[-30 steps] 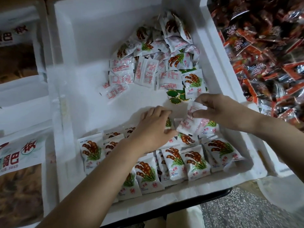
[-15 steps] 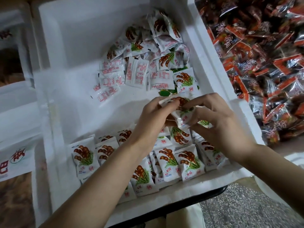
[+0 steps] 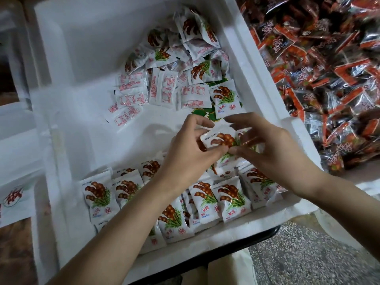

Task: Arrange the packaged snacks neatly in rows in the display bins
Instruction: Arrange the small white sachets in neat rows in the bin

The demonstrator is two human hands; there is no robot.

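Note:
A white foam bin [image 3: 61,153] holds small white snack packets printed with brown pods and green leaves. A row of them [image 3: 211,200] lies face up along the near side. A loose heap [image 3: 181,64] fills the far right part, several turned back side up. Over the middle right of the bin, my left hand [image 3: 189,149] and my right hand [image 3: 267,149] together pinch one packet [image 3: 222,139], face up, held just above the row.
To the right, another bin [image 3: 320,75] is piled with red and dark wrapped snacks. At the left edge stand bins with larger bags [image 3: 14,200]. A dark shelf edge [image 3: 242,245] and speckled floor [image 3: 308,256] lie below.
The right hand brought a packet from the heap side, the left hand rose off the row to meet it, and both now hold it turned face up. The view has shifted left.

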